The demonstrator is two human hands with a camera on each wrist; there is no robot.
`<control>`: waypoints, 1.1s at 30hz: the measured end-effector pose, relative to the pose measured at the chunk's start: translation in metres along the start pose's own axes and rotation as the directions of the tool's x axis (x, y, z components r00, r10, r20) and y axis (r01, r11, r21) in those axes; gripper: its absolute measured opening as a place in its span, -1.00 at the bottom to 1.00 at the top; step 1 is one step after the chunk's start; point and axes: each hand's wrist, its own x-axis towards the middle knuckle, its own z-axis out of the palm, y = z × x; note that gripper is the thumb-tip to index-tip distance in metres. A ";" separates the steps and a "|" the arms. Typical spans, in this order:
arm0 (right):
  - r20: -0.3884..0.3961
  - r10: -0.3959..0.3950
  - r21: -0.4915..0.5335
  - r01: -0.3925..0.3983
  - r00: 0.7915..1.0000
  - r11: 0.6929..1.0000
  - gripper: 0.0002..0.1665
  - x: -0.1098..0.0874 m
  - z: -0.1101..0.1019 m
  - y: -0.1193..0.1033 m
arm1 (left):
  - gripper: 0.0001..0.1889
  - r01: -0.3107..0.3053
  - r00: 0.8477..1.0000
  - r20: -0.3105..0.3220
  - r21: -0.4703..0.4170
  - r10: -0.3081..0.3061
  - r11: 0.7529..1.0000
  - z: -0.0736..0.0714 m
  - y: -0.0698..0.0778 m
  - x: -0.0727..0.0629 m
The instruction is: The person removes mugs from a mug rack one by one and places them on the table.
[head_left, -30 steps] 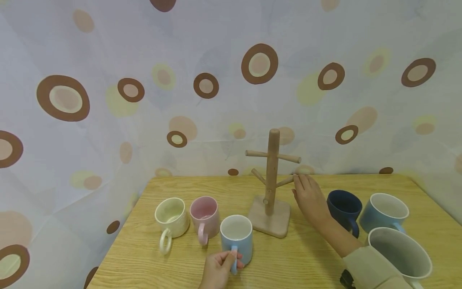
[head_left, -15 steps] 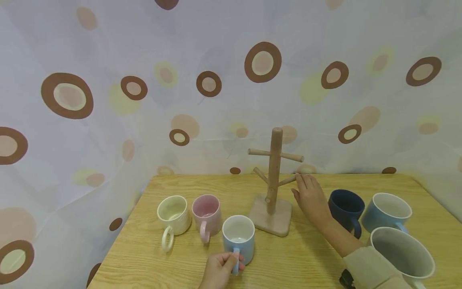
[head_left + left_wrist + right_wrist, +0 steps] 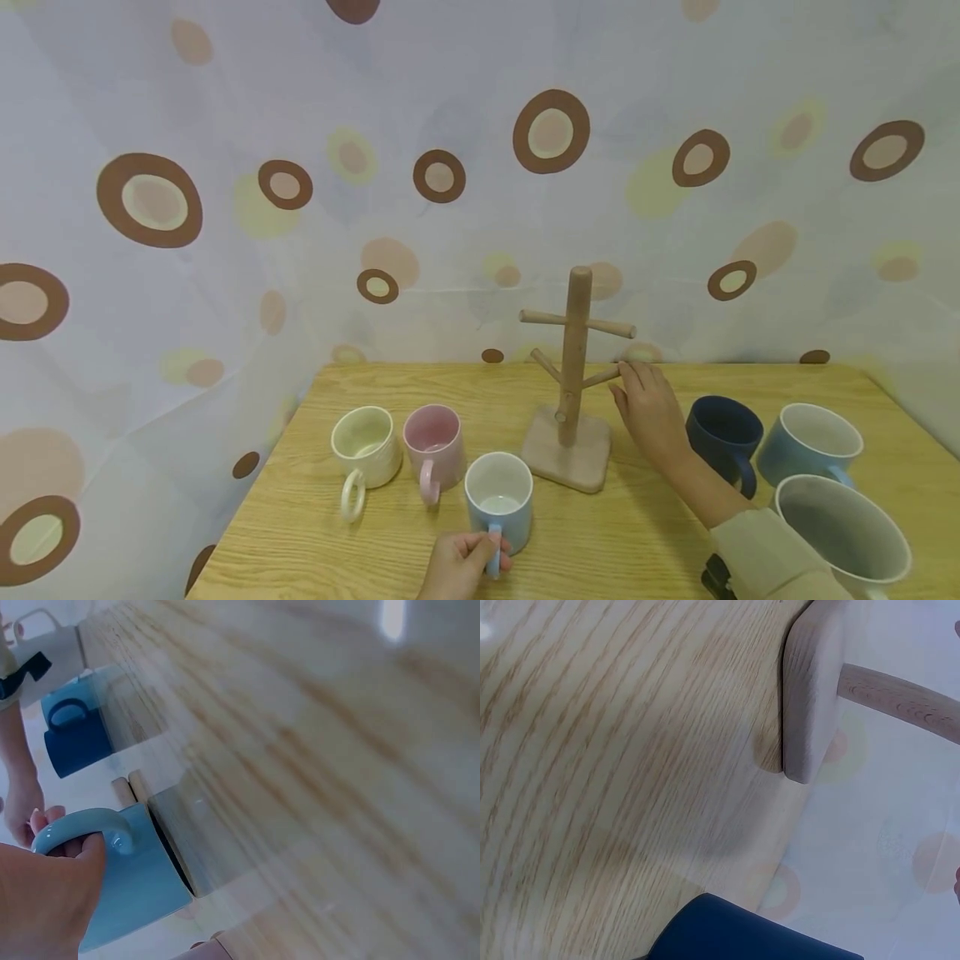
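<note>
In the head view my left hand [image 3: 459, 567] pinches the handle of a light blue mug [image 3: 517, 521], which stands upright with a white inside. The left wrist view shows that mug [image 3: 139, 881] with my fingers curled through its handle [image 3: 86, 823]. My right hand [image 3: 651, 408] reaches to a wooden mug tree [image 3: 573, 358]. Its fingers look fairly straight and touch the tip of a lower right peg [image 3: 602, 377]. In the right wrist view the tree's base [image 3: 806, 697] shows, but that hand's grip is not visible. No mug hangs on the pegs.
Left of the blue mug stand a pink mug [image 3: 442, 458] and a cream mug [image 3: 378, 462]. Beyond my right forearm are a navy mug [image 3: 708, 446], another light blue mug [image 3: 783, 458] and a large pale mug [image 3: 813, 554]. A patterned curtain [image 3: 465, 100] hangs behind the table [image 3: 300, 533].
The head view has shifted slightly. My left hand and the light blue mug have come a little toward me. My right hand stays at the peg.
</note>
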 end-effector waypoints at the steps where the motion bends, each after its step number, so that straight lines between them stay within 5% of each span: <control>1: -0.002 0.004 0.000 -0.004 1.000 1.000 -0.55 0.000 0.001 0.000 | -0.65 0.000 1.000 0.002 0.002 0.000 1.000 0.000 0.000 0.000; 23: -0.102 0.002 0.047 0.003 0.995 0.999 -0.54 -0.006 0.012 0.007 | -0.66 0.018 0.999 0.042 -0.014 -0.018 1.000 -0.005 -0.007 -0.001; 27: -0.114 -0.001 0.051 0.007 0.993 0.999 -0.49 -0.006 0.011 0.007 | -0.67 -0.041 0.997 0.063 0.089 0.036 0.995 -0.009 -0.007 0.001; 33: -0.113 -0.009 0.046 0.014 0.994 0.999 -0.61 -0.005 0.010 0.008 | -0.67 -0.131 0.982 0.168 0.264 0.088 0.956 -0.023 0.000 0.004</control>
